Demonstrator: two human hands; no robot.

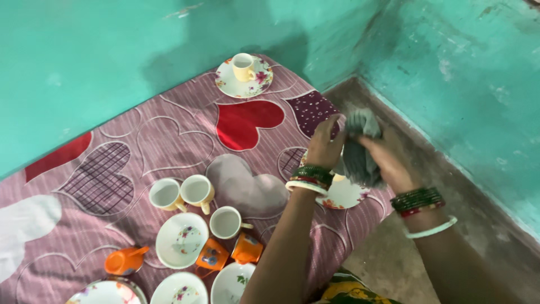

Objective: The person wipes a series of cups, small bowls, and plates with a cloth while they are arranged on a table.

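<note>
- Heart-patterned mat spread on the floor, strewn with cups and plates
- Floral plate lying beneath both raised hands
- Grey cloth bunched above that plate
- Right hand clenched round the cloth, wrist bent
- Left hand pinching the cloth's edge, fingers curled

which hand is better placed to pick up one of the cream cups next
Left, probably. The left hand is on the side toward the three cream ceramic cups on the heart-patterned cloth, while the right hand grips the grey rag farther from them.
</note>
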